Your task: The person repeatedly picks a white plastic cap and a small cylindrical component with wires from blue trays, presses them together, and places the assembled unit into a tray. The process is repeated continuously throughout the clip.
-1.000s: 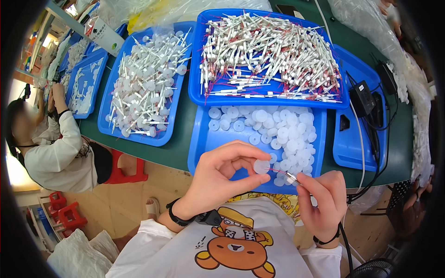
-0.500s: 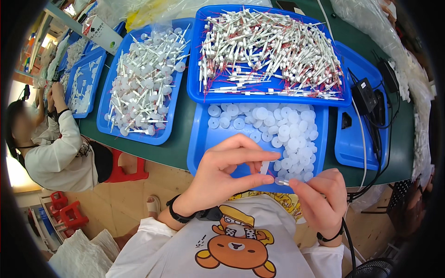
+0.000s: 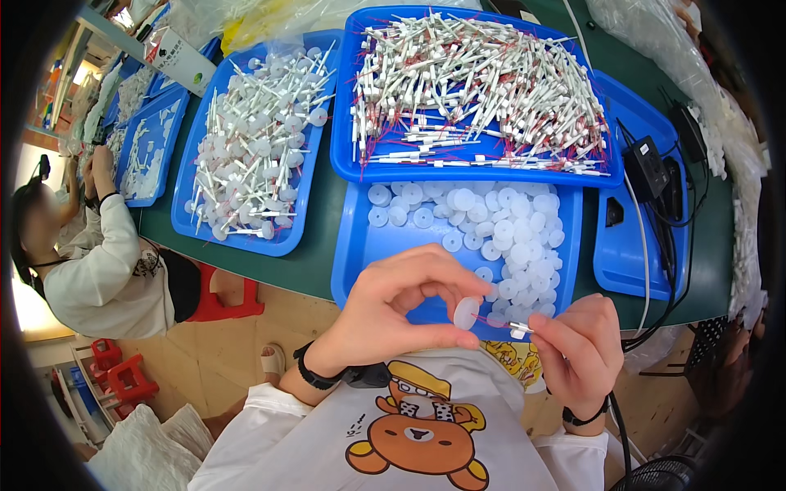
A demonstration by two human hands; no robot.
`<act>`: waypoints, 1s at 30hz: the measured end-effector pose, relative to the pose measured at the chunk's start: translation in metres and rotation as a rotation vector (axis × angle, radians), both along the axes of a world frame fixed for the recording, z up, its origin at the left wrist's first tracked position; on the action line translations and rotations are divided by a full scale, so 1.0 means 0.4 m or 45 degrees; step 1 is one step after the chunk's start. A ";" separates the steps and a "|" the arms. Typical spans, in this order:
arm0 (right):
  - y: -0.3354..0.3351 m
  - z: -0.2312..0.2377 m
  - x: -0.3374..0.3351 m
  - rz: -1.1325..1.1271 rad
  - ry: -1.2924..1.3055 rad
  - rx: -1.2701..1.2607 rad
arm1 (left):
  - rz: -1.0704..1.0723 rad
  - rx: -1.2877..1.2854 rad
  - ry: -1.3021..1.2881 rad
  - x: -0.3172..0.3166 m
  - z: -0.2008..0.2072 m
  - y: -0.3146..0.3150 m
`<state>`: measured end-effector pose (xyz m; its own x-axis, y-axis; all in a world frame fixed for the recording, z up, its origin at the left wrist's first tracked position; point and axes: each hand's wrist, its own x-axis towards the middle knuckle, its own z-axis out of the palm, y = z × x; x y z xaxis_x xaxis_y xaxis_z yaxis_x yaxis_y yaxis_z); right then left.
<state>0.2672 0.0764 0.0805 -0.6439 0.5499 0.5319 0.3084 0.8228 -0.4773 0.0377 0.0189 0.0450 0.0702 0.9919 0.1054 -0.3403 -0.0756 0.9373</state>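
Between the thumb and fingers of my left hand [image 3: 393, 311] is a translucent white disc [image 3: 467, 313], its flat face turned partly toward the view. My right hand [image 3: 580, 348] pinches a small white stick-shaped part [image 3: 520, 330] just right of the disc. A thin red wire [image 3: 494, 320] spans the small gap from the stick part toward the disc; whether it passes through the disc's hole I cannot tell. Both hands hover over the near edge of a blue tray [image 3: 360, 245] holding many loose white discs [image 3: 520, 233].
A blue tray [image 3: 483, 173] heaped with white sticks with red wires overlaps the disc tray's far side. Left of it, another blue tray [image 3: 184, 204] holds sticks joined to discs. Black adapters and cables [image 3: 647, 172] lie at right. A co-worker [image 3: 106, 254] sits at far left.
The disc in my left hand has turned from edge-on to show its face. My right hand has shifted slightly right with the stick part, and more red wire shows between them.
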 end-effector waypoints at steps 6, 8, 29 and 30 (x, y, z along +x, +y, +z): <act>-0.002 0.010 0.005 0.025 -0.008 0.011 | 0.022 -0.028 -0.140 0.002 -0.019 -0.008; 0.000 0.008 0.002 0.030 0.000 0.044 | -0.035 0.001 -0.057 -0.004 -0.018 -0.005; -0.025 -0.014 -0.047 0.041 0.109 -0.316 | 0.150 0.266 0.463 0.019 0.004 -0.003; -0.035 -0.014 -0.050 0.008 0.158 -0.486 | 0.133 0.255 0.491 0.018 0.008 -0.004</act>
<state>0.2474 0.0624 0.0748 -0.5916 0.7194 0.3639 0.2248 0.5807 -0.7825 0.0451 0.0173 0.0481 0.0429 0.9584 0.2821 0.0502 -0.2841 0.9575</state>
